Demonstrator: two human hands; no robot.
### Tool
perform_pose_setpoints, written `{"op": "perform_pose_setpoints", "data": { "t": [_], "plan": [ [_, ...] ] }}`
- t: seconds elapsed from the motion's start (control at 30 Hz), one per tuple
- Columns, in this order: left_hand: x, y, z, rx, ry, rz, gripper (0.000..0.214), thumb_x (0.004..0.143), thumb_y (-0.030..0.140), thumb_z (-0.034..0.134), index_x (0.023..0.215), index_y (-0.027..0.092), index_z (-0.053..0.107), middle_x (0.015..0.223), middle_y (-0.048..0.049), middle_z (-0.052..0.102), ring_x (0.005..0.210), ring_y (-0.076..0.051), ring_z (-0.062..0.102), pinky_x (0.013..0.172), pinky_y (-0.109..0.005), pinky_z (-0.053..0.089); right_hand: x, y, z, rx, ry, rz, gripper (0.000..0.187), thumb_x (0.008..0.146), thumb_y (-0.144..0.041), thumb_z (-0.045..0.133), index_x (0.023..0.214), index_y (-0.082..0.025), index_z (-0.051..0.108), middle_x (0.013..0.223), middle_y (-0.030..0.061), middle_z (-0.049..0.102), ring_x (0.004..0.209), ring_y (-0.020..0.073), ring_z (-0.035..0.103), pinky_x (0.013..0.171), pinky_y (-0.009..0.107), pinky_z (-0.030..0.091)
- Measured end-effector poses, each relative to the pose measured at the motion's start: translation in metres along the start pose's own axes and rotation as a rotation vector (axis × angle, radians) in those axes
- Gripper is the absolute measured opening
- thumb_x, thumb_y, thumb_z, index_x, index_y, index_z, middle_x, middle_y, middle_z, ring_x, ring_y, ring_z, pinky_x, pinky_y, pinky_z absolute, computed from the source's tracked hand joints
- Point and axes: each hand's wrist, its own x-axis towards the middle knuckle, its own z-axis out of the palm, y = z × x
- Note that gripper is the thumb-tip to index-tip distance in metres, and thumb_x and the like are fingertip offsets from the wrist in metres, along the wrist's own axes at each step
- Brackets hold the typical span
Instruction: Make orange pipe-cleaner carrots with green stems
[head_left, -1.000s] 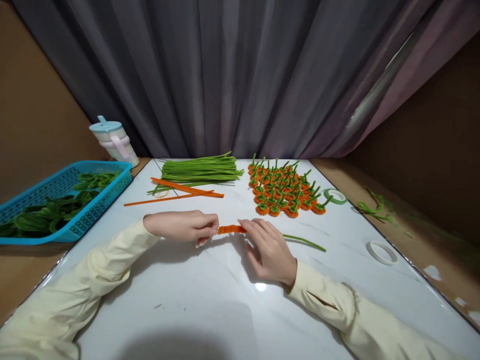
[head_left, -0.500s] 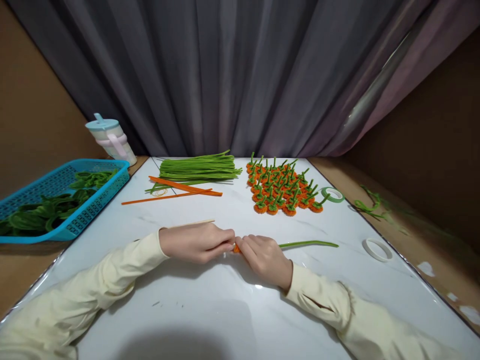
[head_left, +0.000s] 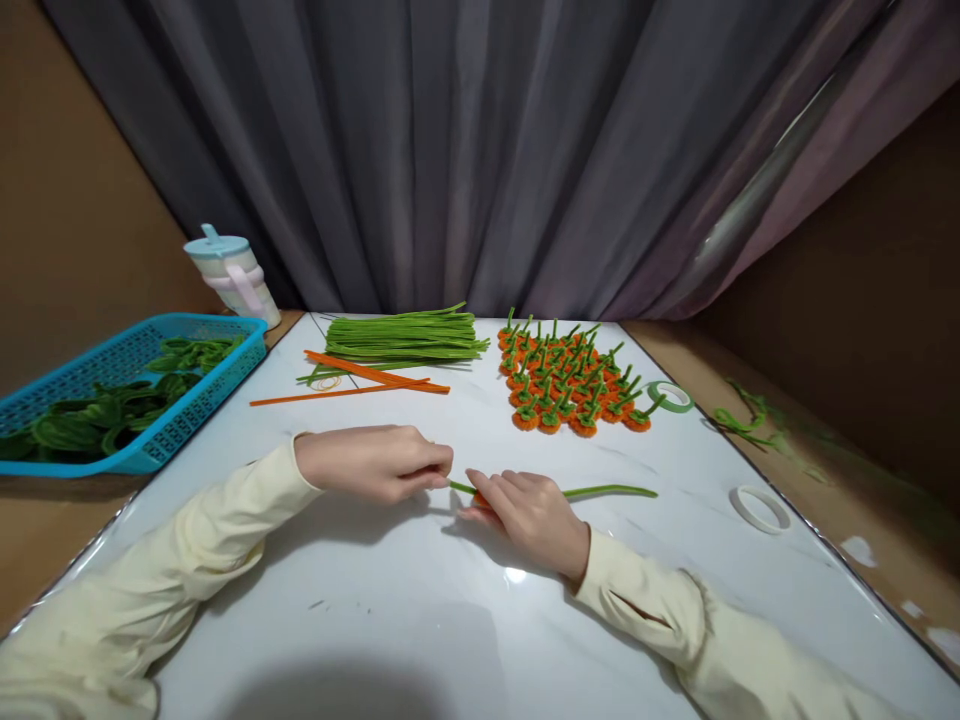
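Note:
My left hand (head_left: pixel 379 463) is closed, its fingertips pinching the left end of a green pipe cleaner (head_left: pixel 611 491). A short green length shows in the gap between my hands, and a longer, slightly bowed one extends to the right of my right hand (head_left: pixel 531 515). That hand is wrapped around an orange fuzzy piece (head_left: pixel 484 501), mostly hidden under its fingers, along with the green pipe cleaner. Beyond my right hand stand several small orange pipe-cleaner pumpkins (head_left: pixel 585 428) with green tops and upright stems, set close together.
A bundle of green pipe cleaners (head_left: pixel 405 338) lies at the back, with orange pipe cleaners (head_left: pixel 349 393) before it. Left are a blue basket (head_left: pixel 161 440) of green leaf shapes and a tumbler (head_left: pixel 236 278). Right are a green tape roll (head_left: pixel 679 397) and a white tape roll (head_left: pixel 761 510).
My left hand has moved left, away from my right hand, and green pipe cleaner now shows between them. The pipe cleaner's right end has shifted slightly left. The view has shifted a little.

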Motion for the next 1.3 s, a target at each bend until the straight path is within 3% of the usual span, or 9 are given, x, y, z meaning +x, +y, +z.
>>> {"op": "perform_pose_setpoints", "data": {
  "t": [0.2,0.33,0.53,0.6,0.77,0.9,1.07,1.3],
  "plan": [
    [0.0,0.008,0.002,0.038,0.009,0.004,0.02,0.09,0.028,0.038,0.085,0.019,0.055,0.071,-0.0008,0.059,0.06,-0.012,0.051,0.056,-0.022,0.032,0.002,0.0,0.0,0.046,-0.029,0.022,0.033,0.097,-0.028,0.029,0.08,-0.014,0.053,0.055,-0.0013,0.051,0.048,0.0112,0.043,0.048,0.028,0.023],
    [0.003,0.012,0.005,0.006,0.011,0.025,0.032,0.091,0.043,0.036,0.087,0.019,0.057,0.076,-0.002,0.063,0.067,-0.014,0.056,0.063,-0.022,0.035,0.002,-0.001,-0.001,0.076,-0.029,0.003,0.03,0.096,-0.022,0.028,0.079,-0.013,0.052,0.055,-0.001,0.05,0.047,0.0112,0.039,0.048,0.028,0.022],
    [0.007,0.008,0.009,-0.001,0.017,0.047,0.038,0.089,0.049,0.035,0.086,0.019,0.058,0.069,-0.0007,0.063,0.063,-0.015,0.056,0.077,-0.027,0.036,0.003,-0.003,-0.002,0.089,-0.008,0.013,0.026,0.093,-0.023,0.033,0.079,-0.013,0.052,0.054,-0.0014,0.049,0.046,0.011,0.038,0.048,0.027,0.022],
    [0.008,0.006,0.012,0.0,0.022,0.057,0.038,0.09,0.049,0.035,0.086,0.019,0.058,0.068,-0.0002,0.062,0.062,-0.015,0.057,0.079,-0.028,0.036,0.003,-0.003,-0.002,0.093,-0.006,0.014,0.026,0.093,-0.023,0.033,0.078,-0.013,0.052,0.054,-0.0012,0.049,0.047,0.0112,0.039,0.048,0.027,0.023],
    [0.013,0.002,0.022,0.022,0.021,0.077,0.032,0.093,0.036,0.033,0.079,0.018,0.055,0.064,-0.0003,0.061,0.056,-0.014,0.055,0.069,-0.026,0.039,0.002,-0.003,-0.001,0.102,-0.056,-0.035,0.025,0.093,-0.02,0.032,0.08,-0.013,0.051,0.057,0.0002,0.05,0.049,0.0122,0.04,0.048,0.028,0.022],
    [0.015,-0.002,0.024,0.006,-0.017,0.098,0.029,0.092,0.028,0.036,0.071,0.018,0.052,0.058,0.0028,0.061,0.052,-0.011,0.053,0.077,-0.028,0.039,0.0,-0.003,-0.001,0.107,-0.111,-0.078,0.024,0.093,-0.017,0.031,0.082,-0.012,0.051,0.059,0.0009,0.051,0.05,0.0127,0.041,0.048,0.028,0.022],
    [0.017,-0.005,0.023,-0.061,-0.039,0.094,0.03,0.093,0.03,0.035,0.072,0.018,0.053,0.058,0.0045,0.061,0.053,-0.009,0.054,0.084,-0.029,0.036,0.0,-0.003,0.0,0.114,-0.133,-0.09,0.025,0.094,-0.019,0.031,0.081,-0.012,0.051,0.061,0.0011,0.052,0.051,0.013,0.042,0.049,0.028,0.022],
    [0.023,-0.012,0.027,-0.253,-0.054,0.036,0.027,0.09,0.034,0.04,0.075,0.017,0.056,0.062,0.003,0.06,0.056,-0.009,0.053,0.07,-0.023,0.04,0.002,-0.002,0.002,0.124,-0.132,-0.044,0.028,0.097,-0.027,0.028,0.09,-0.012,0.05,0.063,0.0007,0.056,0.053,0.0122,0.047,0.05,0.028,0.026]
  ]
}}
